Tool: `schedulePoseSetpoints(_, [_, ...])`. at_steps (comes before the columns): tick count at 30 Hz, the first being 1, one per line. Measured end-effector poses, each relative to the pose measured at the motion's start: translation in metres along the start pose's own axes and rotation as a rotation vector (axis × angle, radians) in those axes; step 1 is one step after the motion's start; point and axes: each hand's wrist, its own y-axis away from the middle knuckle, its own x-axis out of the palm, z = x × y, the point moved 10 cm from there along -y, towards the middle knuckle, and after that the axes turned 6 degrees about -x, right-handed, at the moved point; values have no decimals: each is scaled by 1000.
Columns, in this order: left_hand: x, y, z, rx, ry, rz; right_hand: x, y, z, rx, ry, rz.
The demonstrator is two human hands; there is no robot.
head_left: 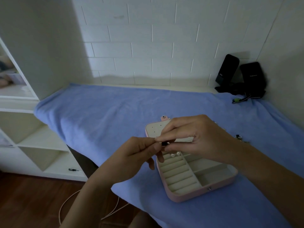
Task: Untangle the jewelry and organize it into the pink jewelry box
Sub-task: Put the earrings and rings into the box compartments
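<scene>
The pink jewelry box [218, 185] lies open on the blue towel, its cream lid panel [155, 129] flat behind it. Two pearl earrings [175, 154] sit at the top of the ring rolls [179, 173]. Above the box, my left hand [139, 153] and my right hand [194, 137] meet fingertip to fingertip, both pinching a small dark jewelry piece [164, 143]. What kind of piece it is I cannot make out. More loose jewelry [239, 137] lies on the towel to the right, partly hidden by my right arm.
A blue towel [102, 112] covers the table against a white brick wall. Two black stands [238, 74] lean in the back right corner, with a small green item [236, 100] nearby. White shelving [32, 145] stands at left; a cable [65, 204] lies on the wooden floor.
</scene>
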Motion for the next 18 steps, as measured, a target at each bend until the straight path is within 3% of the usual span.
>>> schedulePoseSetpoints(6, [8, -2, 1, 40, 30, 36, -2, 0, 4, -57, 72, -106])
schedulePoseSetpoints(10, [8, -4, 5, 32, -5, -20, 0, 1, 14, -142, 321, -134])
schedulePoseSetpoints(14, [4, -6, 14, 0, -122, -100, 6, 4, 19, -173, 499, -117])
schedulePoseSetpoints(18, [-1, -5, 13, 21, -289, -202, 12, 14, 6, -110, 494, -92])
